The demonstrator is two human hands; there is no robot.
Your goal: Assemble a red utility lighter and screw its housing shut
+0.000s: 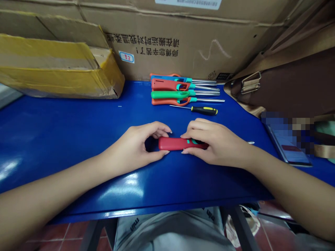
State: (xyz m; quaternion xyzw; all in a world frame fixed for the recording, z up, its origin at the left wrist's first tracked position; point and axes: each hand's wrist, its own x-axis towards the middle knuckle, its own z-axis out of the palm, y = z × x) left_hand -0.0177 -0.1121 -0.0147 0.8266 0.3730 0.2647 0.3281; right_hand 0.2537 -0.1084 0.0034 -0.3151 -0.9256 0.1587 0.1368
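A red long-nosed lighter point(172, 143) lies level over the blue table, its handle pointing left. My right hand point(211, 141) is closed round its trigger end and hides most of that part; the metal tip shows beyond the wrist. My left hand point(143, 141) curls round the handle's butt, thumb on the near edge and fingertips by the far edge. Behind the hands rests a screwdriver point(205, 110) with a black and yellow grip. Farther back, several similar lighters lie side by side, among them a green lighter point(169, 94) and an orange lighter point(170, 101).
A large cardboard box point(193, 42) walls off the back of the blue table point(78, 139). An open carton with yellow tape point(65, 82) stands at back left. On the right are a phone point(290, 146) and a brown bag point(295, 83) with a metal buckle.
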